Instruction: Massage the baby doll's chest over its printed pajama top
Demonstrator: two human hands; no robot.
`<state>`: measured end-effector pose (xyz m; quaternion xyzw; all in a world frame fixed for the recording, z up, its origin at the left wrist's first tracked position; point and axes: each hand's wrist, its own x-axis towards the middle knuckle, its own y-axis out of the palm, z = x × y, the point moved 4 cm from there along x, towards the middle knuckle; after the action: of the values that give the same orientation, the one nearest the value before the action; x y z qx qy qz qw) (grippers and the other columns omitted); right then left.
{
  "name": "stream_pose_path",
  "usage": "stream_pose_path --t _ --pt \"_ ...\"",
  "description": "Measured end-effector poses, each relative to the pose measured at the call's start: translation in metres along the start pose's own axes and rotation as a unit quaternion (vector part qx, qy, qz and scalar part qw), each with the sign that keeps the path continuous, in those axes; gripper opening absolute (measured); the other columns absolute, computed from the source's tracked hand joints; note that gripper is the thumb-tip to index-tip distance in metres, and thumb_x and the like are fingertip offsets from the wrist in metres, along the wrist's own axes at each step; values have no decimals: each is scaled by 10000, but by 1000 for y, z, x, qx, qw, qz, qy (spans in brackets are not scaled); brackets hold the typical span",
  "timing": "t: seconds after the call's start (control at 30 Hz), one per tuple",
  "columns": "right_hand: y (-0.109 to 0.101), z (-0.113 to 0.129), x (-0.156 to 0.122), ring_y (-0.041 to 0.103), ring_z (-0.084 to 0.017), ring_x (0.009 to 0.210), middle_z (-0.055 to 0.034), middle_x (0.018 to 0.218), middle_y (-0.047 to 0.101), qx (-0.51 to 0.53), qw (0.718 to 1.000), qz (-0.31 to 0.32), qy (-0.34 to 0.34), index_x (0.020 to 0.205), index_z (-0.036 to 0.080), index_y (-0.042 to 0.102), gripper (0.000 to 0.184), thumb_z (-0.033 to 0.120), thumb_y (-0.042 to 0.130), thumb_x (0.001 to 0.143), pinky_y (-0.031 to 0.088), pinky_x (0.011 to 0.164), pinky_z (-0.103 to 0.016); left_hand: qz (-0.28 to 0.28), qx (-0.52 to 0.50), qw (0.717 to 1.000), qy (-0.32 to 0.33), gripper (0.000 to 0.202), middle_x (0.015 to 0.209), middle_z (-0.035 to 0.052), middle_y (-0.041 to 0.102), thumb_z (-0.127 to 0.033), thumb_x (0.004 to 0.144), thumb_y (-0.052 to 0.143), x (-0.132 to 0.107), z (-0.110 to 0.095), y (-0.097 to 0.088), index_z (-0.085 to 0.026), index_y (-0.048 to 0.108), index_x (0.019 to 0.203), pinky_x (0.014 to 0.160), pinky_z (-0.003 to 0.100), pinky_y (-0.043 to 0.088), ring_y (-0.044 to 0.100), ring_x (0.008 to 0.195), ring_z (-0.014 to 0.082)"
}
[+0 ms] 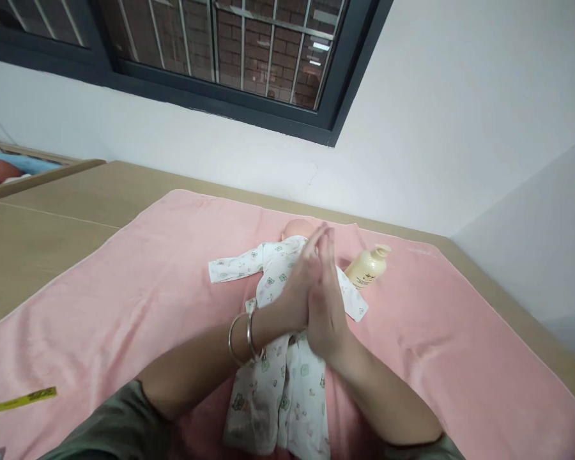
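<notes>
My left hand [298,289], with two bangles [249,335] at its wrist, is pressed palm to palm against my right hand [326,312]. The fingers of both are stretched out and point away from me, slightly blurred. No object shows between the palms. Beneath them lies a baby doll [298,227] in a white printed outfit [280,383], its sleeves spread to the sides. My hands and forearms hide part of its head and middle. Just right of the doll, a cream-coloured bottle [368,267] leans or lies tilted near one sleeve.
A pink blanket [172,255] covers much of the wooden surface [52,239]. On its left side lies a yellow strip [19,401]. Behind are a white wall [402,160] and a barred window [249,51]. Part of another doll [0,170] shows at far left.
</notes>
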<state>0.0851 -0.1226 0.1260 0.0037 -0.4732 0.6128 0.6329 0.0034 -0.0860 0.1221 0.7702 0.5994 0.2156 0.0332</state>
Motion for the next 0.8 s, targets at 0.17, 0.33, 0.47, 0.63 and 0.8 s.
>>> stream_pose_path --t 0.17,0.33,0.47,0.63,0.8 --pt "28 -72 34 368 -246 1536 -122 1638 421 0 985 60 165 1627 166 315 628 460 228 1079 338 1254 -461 -71 274 959 10 293 1202 134 730 -229 1017 403 68 62 -39 -165 678 1097 1091 411 482 656 1180 254" --pt "48 -104 41 454 -221 1482 -109 1565 528 -111 976 136 132 1534 142 494 577 165 335 980 309 1261 -409 -124 324 937 34 297 1015 112 757 -211 1015 380 79 92 -67 -179 664 933 929 359 534 698 975 232" --pt "53 -119 44 339 -234 1547 -101 1622 446 -188 957 204 88 1525 169 507 543 194 365 1002 221 1284 -457 -108 361 925 41 329 1035 135 754 -208 1021 348 77 104 -68 -179 659 917 940 390 524 695 992 256" --pt "43 -120 34 366 -373 1519 -278 1607 399 -328 898 188 226 1568 -7 366 661 427 304 1073 289 1224 -529 -126 385 913 42 297 1062 123 760 -219 1004 384 76 108 -67 -190 673 942 978 387 512 686 1047 259" --pt "54 -95 22 284 -346 1562 -248 1651 334 -351 895 234 141 1580 35 371 590 286 354 1046 206 1264 -514 -121 366 922 41 295 977 100 761 -240 987 406 75 109 -69 -194 672 868 917 357 530 693 947 236"
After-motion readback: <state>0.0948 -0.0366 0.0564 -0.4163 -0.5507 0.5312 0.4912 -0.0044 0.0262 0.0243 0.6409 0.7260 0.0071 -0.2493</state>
